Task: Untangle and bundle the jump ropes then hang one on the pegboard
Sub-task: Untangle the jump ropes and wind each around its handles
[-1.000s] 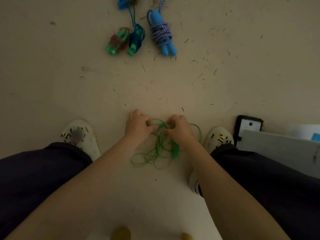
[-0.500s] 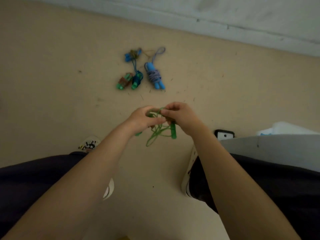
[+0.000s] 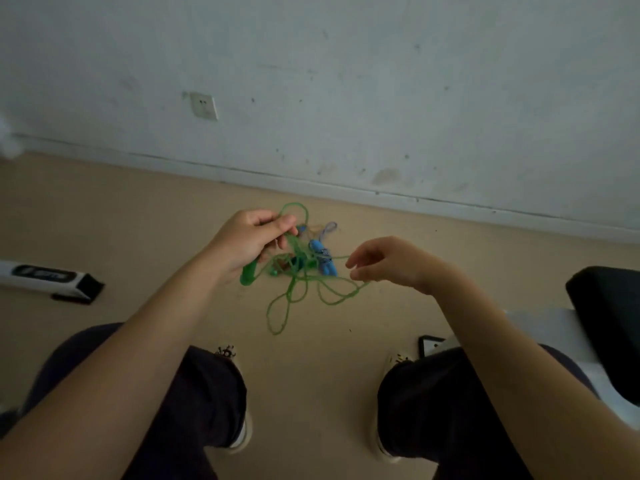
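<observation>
Hands (image 3: 249,237) (image 3: 384,261) hold tangled green rope (image 3: 298,289) above bare floor (image 3: 138,209).

A plain, bare room indoors, likely a home: scuffed white wall (image 3: 346,81) with 1 wall socket (image 3: 204,106) beyond the hands, beige floor (image 3: 104,209) below them, jump ropes lying on it.

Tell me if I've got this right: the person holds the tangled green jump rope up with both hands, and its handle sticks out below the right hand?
Nearly. In the head view the green plastic handle of the tangled green jump rope sticks out below the left hand, not the right. The right hand only hooks a strand of cord with curled fingers.
</observation>
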A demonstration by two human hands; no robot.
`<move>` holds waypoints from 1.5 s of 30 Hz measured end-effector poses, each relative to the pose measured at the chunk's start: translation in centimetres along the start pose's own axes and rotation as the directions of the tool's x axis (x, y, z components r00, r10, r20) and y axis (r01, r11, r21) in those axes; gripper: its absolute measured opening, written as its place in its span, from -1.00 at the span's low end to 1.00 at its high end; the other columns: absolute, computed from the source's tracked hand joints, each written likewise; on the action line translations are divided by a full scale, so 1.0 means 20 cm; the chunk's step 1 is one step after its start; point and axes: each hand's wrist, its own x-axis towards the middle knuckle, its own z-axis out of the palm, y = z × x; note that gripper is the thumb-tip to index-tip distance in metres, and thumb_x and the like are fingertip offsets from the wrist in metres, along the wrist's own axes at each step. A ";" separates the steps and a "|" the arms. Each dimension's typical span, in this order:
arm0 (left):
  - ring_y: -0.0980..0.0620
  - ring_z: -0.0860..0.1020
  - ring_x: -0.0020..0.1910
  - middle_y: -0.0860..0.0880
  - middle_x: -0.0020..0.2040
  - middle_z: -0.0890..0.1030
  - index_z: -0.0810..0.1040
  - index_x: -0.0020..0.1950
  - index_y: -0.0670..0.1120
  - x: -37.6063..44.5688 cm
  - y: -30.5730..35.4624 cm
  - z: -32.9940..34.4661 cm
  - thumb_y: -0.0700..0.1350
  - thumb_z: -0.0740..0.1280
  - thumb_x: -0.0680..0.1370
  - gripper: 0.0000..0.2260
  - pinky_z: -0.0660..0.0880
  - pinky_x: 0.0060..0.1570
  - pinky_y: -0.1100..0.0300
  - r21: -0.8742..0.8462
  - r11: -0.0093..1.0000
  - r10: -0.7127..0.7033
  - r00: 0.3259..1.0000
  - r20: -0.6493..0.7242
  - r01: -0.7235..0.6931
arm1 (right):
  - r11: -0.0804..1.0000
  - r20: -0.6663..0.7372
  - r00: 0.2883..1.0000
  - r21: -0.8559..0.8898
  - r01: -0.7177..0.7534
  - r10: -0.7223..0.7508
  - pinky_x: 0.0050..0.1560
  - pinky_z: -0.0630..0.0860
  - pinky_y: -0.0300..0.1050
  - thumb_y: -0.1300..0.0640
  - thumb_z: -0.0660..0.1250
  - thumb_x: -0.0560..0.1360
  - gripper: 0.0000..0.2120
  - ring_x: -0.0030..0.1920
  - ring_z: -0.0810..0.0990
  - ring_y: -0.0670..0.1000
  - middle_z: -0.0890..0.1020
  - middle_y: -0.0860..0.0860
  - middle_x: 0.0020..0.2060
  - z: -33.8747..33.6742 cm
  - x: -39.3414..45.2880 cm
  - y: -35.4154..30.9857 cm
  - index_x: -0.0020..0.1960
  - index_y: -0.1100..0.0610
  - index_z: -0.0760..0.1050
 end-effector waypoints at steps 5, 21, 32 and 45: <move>0.16 0.42 -0.51 0.01 -0.35 0.63 0.71 -0.26 0.01 -0.14 0.05 0.06 0.07 0.38 0.48 -0.79 0.34 -0.52 0.32 -0.148 0.987 0.076 0.994 0.072 -0.065 | 0.989 -0.094 0.987 0.051 0.139 -0.134 0.00 0.55 -0.28 -0.07 0.55 0.37 -0.58 0.04 0.62 -0.11 0.63 -0.07 0.03 0.04 -0.15 -0.09 0.20 -0.10 0.56; 0.12 0.60 -0.32 0.05 -0.30 0.67 0.73 -0.09 -0.01 -0.11 -0.19 0.09 -0.04 0.44 0.55 -0.91 0.53 -0.20 0.23 0.273 0.941 -0.237 0.966 0.107 0.200 | 0.934 -0.295 0.953 0.316 0.163 -0.067 -0.19 0.62 -0.12 0.07 0.39 0.55 -0.85 -0.29 0.64 -0.03 0.68 0.01 -0.32 0.13 -0.10 0.01 -0.12 0.12 0.66; 0.20 0.62 0.15 0.18 0.13 0.68 0.65 0.10 0.19 -0.10 -0.20 0.21 0.31 0.55 0.22 -0.50 0.51 0.28 0.05 0.261 0.964 -0.155 0.919 0.364 0.059 | 0.745 -0.131 0.980 0.637 0.197 -0.147 0.00 0.64 0.01 0.17 0.39 0.53 -0.76 -0.10 0.70 0.17 0.70 0.19 -0.19 0.18 -0.09 -0.04 -0.03 0.39 0.59; -0.04 0.67 -0.34 -0.13 -0.27 0.70 0.71 -0.11 -0.07 -0.12 -0.16 0.23 -0.19 0.40 0.56 -0.89 0.58 -0.38 0.21 -0.177 0.977 -0.101 0.989 0.109 0.119 | 0.870 -0.097 0.995 0.488 0.070 -0.025 -0.06 0.65 -0.12 -0.07 0.47 0.37 -0.56 -0.08 0.70 0.03 0.67 0.11 -0.04 0.20 -0.11 -0.07 0.13 0.15 0.51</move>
